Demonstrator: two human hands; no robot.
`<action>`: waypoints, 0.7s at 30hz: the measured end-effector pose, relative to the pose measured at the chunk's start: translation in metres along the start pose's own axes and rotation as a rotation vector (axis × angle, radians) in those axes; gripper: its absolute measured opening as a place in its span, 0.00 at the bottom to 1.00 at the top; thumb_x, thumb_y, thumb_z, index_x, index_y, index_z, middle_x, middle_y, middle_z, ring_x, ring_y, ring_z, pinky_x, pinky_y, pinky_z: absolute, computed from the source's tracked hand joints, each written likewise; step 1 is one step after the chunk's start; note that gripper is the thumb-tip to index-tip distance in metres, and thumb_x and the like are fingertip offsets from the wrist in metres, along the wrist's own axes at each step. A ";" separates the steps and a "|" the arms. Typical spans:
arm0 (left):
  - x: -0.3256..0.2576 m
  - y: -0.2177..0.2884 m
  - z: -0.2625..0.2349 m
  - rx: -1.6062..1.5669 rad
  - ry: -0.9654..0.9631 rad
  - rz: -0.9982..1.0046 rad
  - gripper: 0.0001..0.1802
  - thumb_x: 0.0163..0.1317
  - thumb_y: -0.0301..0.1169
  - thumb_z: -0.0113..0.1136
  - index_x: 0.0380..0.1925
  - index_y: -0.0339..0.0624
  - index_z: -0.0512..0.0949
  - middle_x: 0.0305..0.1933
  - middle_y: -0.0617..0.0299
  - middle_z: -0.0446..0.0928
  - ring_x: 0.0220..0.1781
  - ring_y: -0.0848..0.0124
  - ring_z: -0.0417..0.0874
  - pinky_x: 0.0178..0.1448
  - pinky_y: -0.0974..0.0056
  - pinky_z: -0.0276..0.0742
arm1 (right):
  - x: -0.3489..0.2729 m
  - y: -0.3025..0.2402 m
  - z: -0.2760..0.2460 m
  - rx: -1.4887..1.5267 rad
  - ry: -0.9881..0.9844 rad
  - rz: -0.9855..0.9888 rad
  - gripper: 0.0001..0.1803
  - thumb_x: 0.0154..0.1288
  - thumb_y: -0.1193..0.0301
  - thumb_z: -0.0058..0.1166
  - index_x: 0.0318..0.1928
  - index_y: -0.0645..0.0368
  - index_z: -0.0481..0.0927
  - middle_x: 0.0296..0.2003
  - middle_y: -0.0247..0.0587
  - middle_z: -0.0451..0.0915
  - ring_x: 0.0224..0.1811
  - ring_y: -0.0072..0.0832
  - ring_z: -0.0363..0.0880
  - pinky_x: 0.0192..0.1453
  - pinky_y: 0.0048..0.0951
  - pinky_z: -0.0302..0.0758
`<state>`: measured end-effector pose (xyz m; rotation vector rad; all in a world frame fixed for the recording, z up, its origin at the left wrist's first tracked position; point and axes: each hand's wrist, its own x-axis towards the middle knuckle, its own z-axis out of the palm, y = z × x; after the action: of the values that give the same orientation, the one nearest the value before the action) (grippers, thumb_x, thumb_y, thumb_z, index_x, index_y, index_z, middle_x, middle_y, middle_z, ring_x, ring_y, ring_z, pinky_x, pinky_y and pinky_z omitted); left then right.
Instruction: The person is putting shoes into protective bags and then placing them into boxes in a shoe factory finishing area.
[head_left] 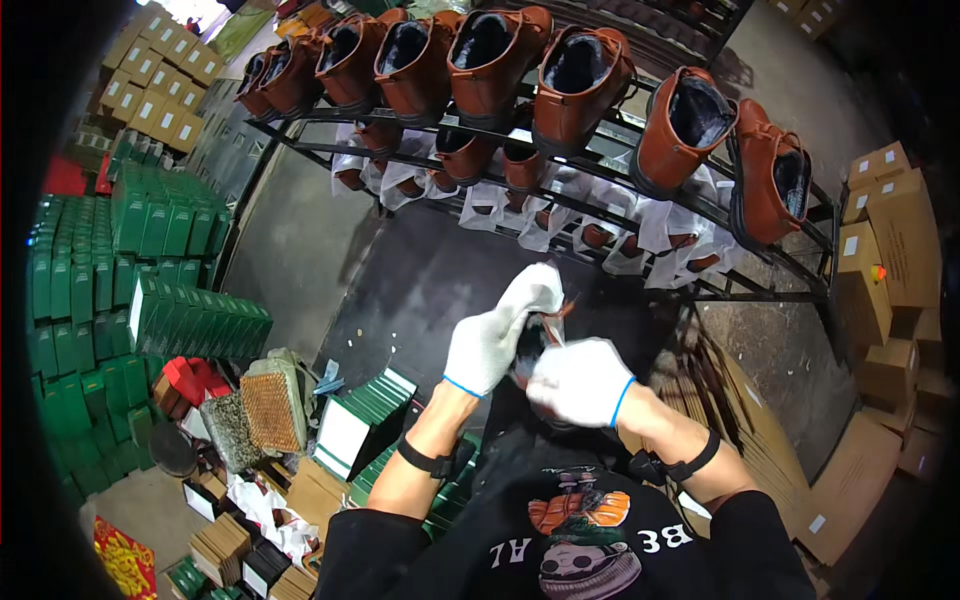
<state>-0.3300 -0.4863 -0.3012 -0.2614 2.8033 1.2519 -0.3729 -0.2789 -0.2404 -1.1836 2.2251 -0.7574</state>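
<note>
Two tiers of a black metal rack (300,140) carry stiff brown leather boots (575,85), dark-lined above, paper-stuffed below. Green cartons (150,225) stack at left. Close to the chest, the left hand (490,340) and right hand (580,380), white-gloved, clasp a dark boot (533,345); probably firm, fairly light, best held by heel and collar.

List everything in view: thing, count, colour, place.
boots: about nine, tan-brown, top rail of rack
rack: one, black metal, ahead
wrapped boots: several, in white paper, lower rail
green boxes: many, stacked at left
cardboard boxes: several, brown, at right
flat boxes: a stack, green and white, lower left
boot: one, dark, mostly hidden between the hands
left hand: white glove, on the boot
right hand: white glove, on the boot
</note>
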 end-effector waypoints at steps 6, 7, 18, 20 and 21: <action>-0.008 0.000 0.009 -0.146 0.107 0.145 0.10 0.77 0.32 0.65 0.47 0.37 0.87 0.31 0.36 0.84 0.34 0.42 0.90 0.35 0.52 0.83 | -0.008 -0.004 0.030 0.014 0.207 -0.155 0.13 0.73 0.62 0.59 0.32 0.55 0.85 0.29 0.44 0.85 0.30 0.42 0.86 0.34 0.41 0.83; -0.012 0.007 -0.003 -0.236 0.072 0.008 0.10 0.78 0.32 0.65 0.48 0.36 0.87 0.31 0.36 0.83 0.34 0.41 0.91 0.35 0.53 0.83 | 0.005 -0.006 0.023 -0.351 0.000 0.095 0.14 0.72 0.62 0.59 0.32 0.57 0.85 0.29 0.45 0.85 0.31 0.42 0.87 0.36 0.43 0.83; -0.030 0.019 0.006 -0.366 0.081 -0.150 0.10 0.77 0.28 0.64 0.49 0.34 0.88 0.33 0.39 0.86 0.29 0.53 0.89 0.38 0.56 0.81 | 0.007 0.028 0.041 -0.024 0.746 0.136 0.08 0.70 0.70 0.66 0.37 0.62 0.87 0.33 0.48 0.85 0.39 0.50 0.86 0.46 0.45 0.81; -0.028 0.024 0.010 -0.293 0.013 -0.148 0.09 0.78 0.28 0.62 0.48 0.35 0.88 0.32 0.37 0.83 0.28 0.51 0.87 0.36 0.57 0.80 | 0.010 0.033 0.019 0.033 0.688 0.177 0.07 0.70 0.72 0.65 0.39 0.64 0.88 0.35 0.50 0.86 0.39 0.49 0.87 0.46 0.43 0.81; -0.026 0.029 0.013 -0.370 0.116 -0.104 0.10 0.77 0.28 0.63 0.42 0.31 0.87 0.25 0.49 0.80 0.26 0.73 0.81 0.33 0.59 0.77 | 0.013 0.037 0.018 0.102 0.870 0.227 0.07 0.72 0.74 0.64 0.41 0.66 0.87 0.36 0.52 0.87 0.38 0.49 0.86 0.46 0.39 0.81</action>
<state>-0.3094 -0.4540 -0.2850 -0.5054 2.5854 1.7749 -0.3889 -0.2768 -0.2803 -0.5654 2.8718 -1.4624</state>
